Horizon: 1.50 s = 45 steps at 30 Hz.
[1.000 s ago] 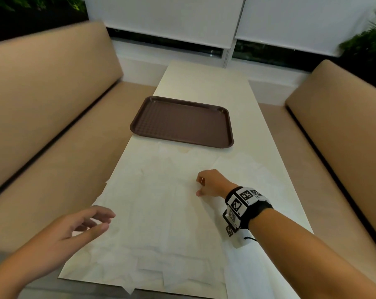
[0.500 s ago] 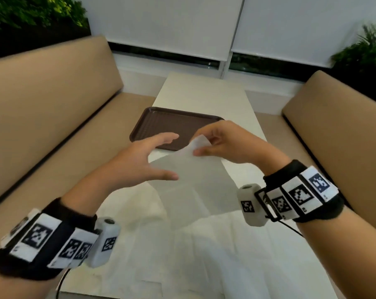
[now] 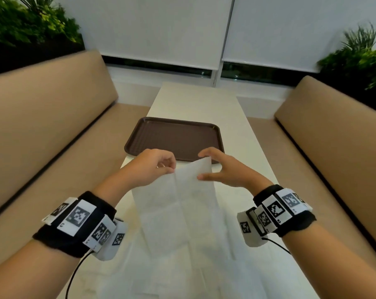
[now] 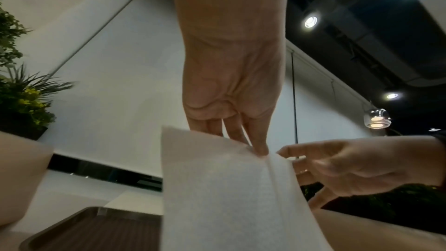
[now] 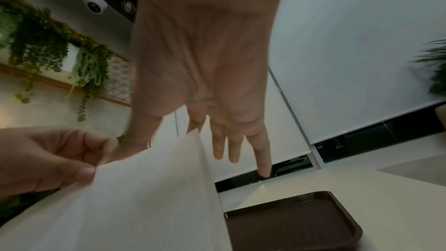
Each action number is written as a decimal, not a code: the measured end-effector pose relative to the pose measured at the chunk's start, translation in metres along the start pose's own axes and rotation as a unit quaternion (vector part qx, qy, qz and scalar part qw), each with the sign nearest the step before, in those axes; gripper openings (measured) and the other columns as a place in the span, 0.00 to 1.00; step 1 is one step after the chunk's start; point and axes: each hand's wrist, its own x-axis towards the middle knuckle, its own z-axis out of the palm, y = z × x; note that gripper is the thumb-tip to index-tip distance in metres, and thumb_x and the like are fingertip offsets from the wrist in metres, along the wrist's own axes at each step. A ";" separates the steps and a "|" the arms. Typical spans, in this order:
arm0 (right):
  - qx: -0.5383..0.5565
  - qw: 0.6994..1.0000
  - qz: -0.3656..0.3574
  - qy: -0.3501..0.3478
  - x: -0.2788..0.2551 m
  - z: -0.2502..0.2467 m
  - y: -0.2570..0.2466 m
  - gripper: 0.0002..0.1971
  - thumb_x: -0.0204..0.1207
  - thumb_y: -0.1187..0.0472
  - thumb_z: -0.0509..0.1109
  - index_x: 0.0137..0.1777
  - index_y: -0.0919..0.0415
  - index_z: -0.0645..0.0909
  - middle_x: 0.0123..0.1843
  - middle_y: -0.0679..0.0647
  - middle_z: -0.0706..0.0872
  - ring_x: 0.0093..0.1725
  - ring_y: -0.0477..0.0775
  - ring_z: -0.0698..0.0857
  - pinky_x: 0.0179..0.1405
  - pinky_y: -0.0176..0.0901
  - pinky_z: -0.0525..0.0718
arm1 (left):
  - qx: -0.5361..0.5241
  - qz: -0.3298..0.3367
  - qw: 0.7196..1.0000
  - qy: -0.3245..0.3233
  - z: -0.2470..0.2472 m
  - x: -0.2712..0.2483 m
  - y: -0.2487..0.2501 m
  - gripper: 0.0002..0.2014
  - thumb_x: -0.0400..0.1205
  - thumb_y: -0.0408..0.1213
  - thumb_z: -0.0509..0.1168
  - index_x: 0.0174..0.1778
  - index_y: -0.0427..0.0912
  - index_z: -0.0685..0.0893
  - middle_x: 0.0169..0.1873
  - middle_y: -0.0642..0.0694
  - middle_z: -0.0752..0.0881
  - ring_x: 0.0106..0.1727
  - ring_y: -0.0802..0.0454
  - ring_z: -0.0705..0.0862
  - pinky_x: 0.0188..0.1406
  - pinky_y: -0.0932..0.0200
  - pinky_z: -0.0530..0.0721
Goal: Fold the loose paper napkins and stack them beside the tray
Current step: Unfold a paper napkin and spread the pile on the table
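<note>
**Napkin held up by its top edge, hanging long-axis down between the hands**

The thin white paper napkin (image 3: 182, 203) hung in the air between both hands, its long axis running from the raised top edge down towards the person, with a crease line visible along its length. The left hand (image 3: 148, 167) pinched the top edge near its left corner, fingers curled onto the sheet. The right hand (image 3: 223, 169) stood at the top right corner, thumb and forefinger spread wide on either side of the edge; whether they actually gripped the paper could not be told from any view, and the other fingers were straight. Both hands were about equally near the sheet, so the fold would likely bring the two top corners together.

The dark brown ribbed plastic tray (image 3: 174, 137) lay on the long white table (image 3: 243, 130) just beyond the hands. More loose white paper napkins (image 3: 182, 272) lay spread flat on the table under the wrists, unfolded; no stack showed beside the tray.
</note>
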 end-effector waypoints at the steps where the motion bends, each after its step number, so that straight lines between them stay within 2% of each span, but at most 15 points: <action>1: 0.024 1.000 -0.003 -0.016 -0.004 -0.002 0.001 0.36 0.66 0.50 0.81 0.71 0.45 0.68 0.69 0.41 0.74 0.66 0.43 0.75 0.61 0.31 0.73 | 0.003 0.025 1.000 -0.010 -0.003 -0.001 0.005 0.09 0.81 0.36 0.68 0.37 0.53 0.81 0.39 0.56 0.86 0.46 0.55 0.85 0.51 0.54 0.83; 3: 0.080 0.996 -0.015 -0.033 -0.010 -0.003 0.004 0.44 0.61 0.53 0.84 0.73 0.41 0.63 0.69 0.40 0.74 0.67 0.43 0.76 0.59 0.30 0.77 | 0.008 0.066 0.998 -0.014 -0.013 -0.004 0.021 0.09 0.82 0.37 0.66 0.38 0.55 0.78 0.39 0.56 0.86 0.45 0.56 0.84 0.51 0.55 0.82; 7: 0.152 0.988 -0.026 0.018 -0.018 -0.008 0.000 0.20 0.70 0.63 0.79 0.60 0.51 0.81 0.55 0.44 0.89 0.54 0.45 0.88 0.54 0.42 0.86 | -0.056 0.115 0.991 0.027 -0.045 -0.011 0.043 0.04 0.80 0.47 0.66 0.42 0.55 0.78 0.40 0.53 0.87 0.43 0.51 0.84 0.45 0.56 0.81; 9: 0.210 0.976 -0.041 0.040 -0.023 -0.021 -0.006 0.14 0.72 0.63 0.77 0.58 0.57 0.84 0.54 0.49 0.91 0.54 0.48 0.89 0.55 0.44 0.86 | -0.212 0.099 0.969 0.079 -0.063 -0.016 0.034 0.19 0.68 0.60 0.72 0.48 0.54 0.80 0.43 0.53 0.90 0.41 0.53 0.85 0.39 0.64 0.82; 11: 0.270 0.960 -0.058 0.049 -0.030 -0.038 -0.014 0.17 0.69 0.60 0.76 0.58 0.59 0.84 0.56 0.53 0.90 0.56 0.54 0.89 0.58 0.48 0.86 | -0.368 0.075 0.922 0.090 -0.068 -0.019 0.015 0.40 0.53 0.67 0.78 0.58 0.54 0.77 0.48 0.55 0.90 0.46 0.57 0.88 0.45 0.63 0.85; 14: 0.319 0.943 -0.072 0.057 -0.036 -0.059 -0.025 0.16 0.66 0.61 0.75 0.55 0.58 0.83 0.52 0.55 0.91 0.52 0.56 0.90 0.52 0.47 0.88 | -0.428 0.035 0.903 0.007 -0.038 -0.015 -0.009 0.53 0.45 0.66 0.82 0.67 0.57 0.73 0.60 0.51 0.87 0.59 0.46 0.87 0.58 0.52 0.85; 17: 0.331 0.939 -0.074 0.065 -0.038 -0.070 -0.029 0.16 0.66 0.62 0.76 0.54 0.58 0.84 0.51 0.57 0.91 0.49 0.58 0.90 0.50 0.50 0.88 | -0.474 0.005 0.880 -0.025 0.002 -0.009 -0.002 0.51 0.50 0.55 0.86 0.69 0.47 0.75 0.58 0.42 0.88 0.54 0.42 0.89 0.53 0.55 0.86; 21: 0.351 0.933 -0.062 0.038 -0.046 -0.077 -0.025 0.23 0.65 0.59 0.80 0.60 0.61 0.83 0.56 0.63 0.88 0.52 0.63 0.89 0.55 0.57 0.87 | -0.496 -0.019 0.867 -0.055 0.030 0.002 0.018 0.37 0.53 0.51 0.85 0.58 0.43 0.84 0.47 0.48 0.88 0.42 0.56 0.85 0.49 0.59 0.78; 24: 0.344 0.937 -0.061 0.008 -0.053 -0.083 -0.025 0.20 0.70 0.64 0.76 0.62 0.63 0.81 0.56 0.62 0.88 0.52 0.61 0.88 0.52 0.53 0.87 | -0.474 -0.030 0.878 -0.067 0.047 0.012 0.025 0.31 0.59 0.47 0.81 0.60 0.45 0.85 0.54 0.52 0.90 0.52 0.58 0.87 0.56 0.59 0.78; 29: 0.265 0.959 -0.053 0.086 -0.070 -0.097 -0.022 0.15 0.72 0.69 0.72 0.59 0.65 0.83 0.52 0.59 0.91 0.48 0.58 0.90 0.47 0.45 0.89 | -0.558 -0.031 0.829 0.033 0.048 0.016 0.031 0.22 0.72 0.38 0.73 0.62 0.37 0.82 0.58 0.42 0.88 0.63 0.42 0.85 0.50 0.58 0.87; 32: 0.219 0.967 -0.045 0.124 -0.075 -0.103 -0.011 0.11 0.73 0.69 0.72 0.55 0.66 0.85 0.50 0.56 0.92 0.48 0.55 0.91 0.46 0.41 0.89 | -0.526 0.015 0.847 0.076 0.035 0.014 0.030 0.31 0.62 0.51 0.81 0.58 0.41 0.83 0.52 0.47 0.91 0.54 0.49 0.89 0.43 0.61 0.87; 36: 0.245 0.958 -0.057 0.141 -0.077 -0.100 0.000 0.10 0.74 0.72 0.69 0.54 0.65 0.86 0.51 0.55 0.92 0.50 0.51 0.90 0.47 0.37 0.87 | -0.453 0.058 0.884 0.100 0.016 0.012 0.036 0.16 0.71 0.29 0.73 0.54 0.40 0.82 0.44 0.53 0.92 0.47 0.58 0.90 0.42 0.65 0.86; 40: 0.244 0.957 -0.068 0.143 -0.076 -0.097 0.011 0.08 0.77 0.78 0.65 0.48 0.70 0.85 0.44 0.57 0.90 0.44 0.48 0.88 0.43 0.35 0.85 | -0.394 0.083 0.912 0.079 0.003 0.005 0.033 0.09 0.71 0.34 0.74 0.46 0.36 0.86 0.45 0.42 0.90 0.46 0.55 0.87 0.41 0.66 0.84; 42: 0.253 0.957 -0.062 0.125 -0.077 -0.096 0.014 0.11 0.80 0.78 0.60 0.46 0.70 0.84 0.44 0.55 0.89 0.43 0.47 0.87 0.43 0.33 0.84 | -0.378 0.074 0.921 0.064 0.001 0.001 0.035 0.03 0.76 0.29 0.68 0.42 0.40 0.85 0.40 0.47 0.89 0.40 0.57 0.86 0.35 0.69 0.81; 45: 0.269 0.956 -0.045 0.104 -0.079 -0.094 0.019 0.16 0.83 0.77 0.55 0.46 0.68 0.84 0.48 0.57 0.88 0.49 0.51 0.86 0.50 0.34 0.84 | -0.374 0.046 0.925 0.057 -0.001 -0.003 0.037 0.14 0.82 0.21 0.58 0.39 0.39 0.85 0.36 0.50 0.88 0.35 0.58 0.85 0.33 0.71 0.80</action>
